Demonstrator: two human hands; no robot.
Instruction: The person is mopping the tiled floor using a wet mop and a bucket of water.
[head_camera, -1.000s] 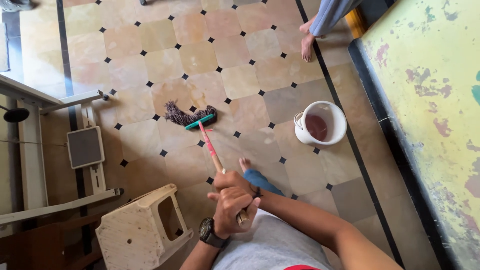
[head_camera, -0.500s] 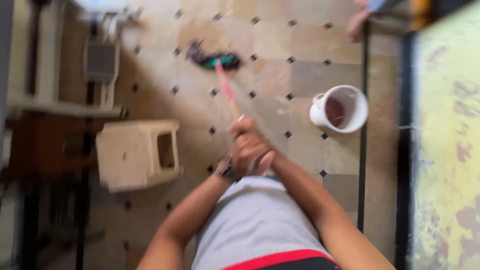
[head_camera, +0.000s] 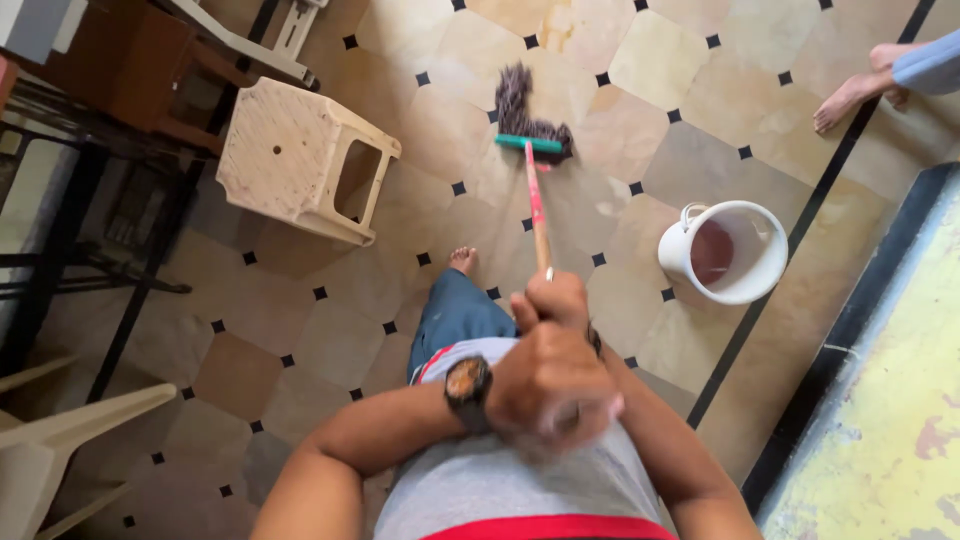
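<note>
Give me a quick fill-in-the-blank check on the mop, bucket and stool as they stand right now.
1. Both hands, the left hand nearer the camera and the right hand beyond it, grip the handle of the ____.
2. The bucket is ____ in colour.
3. The stool stands to the ____ of the mop head in the picture.
4. The left wrist wears a ____.

Missing words: mop; white; left; watch

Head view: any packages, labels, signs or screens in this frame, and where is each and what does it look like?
No packages, labels or signs show.
Wristwatch: on the left wrist, near the hands on the mop handle; round dark case, dark strap, orange-brown face, which is the nearest thing to a screen.
White bucket: on the tiled floor right of the mop; plain wall, reddish water inside.
</note>
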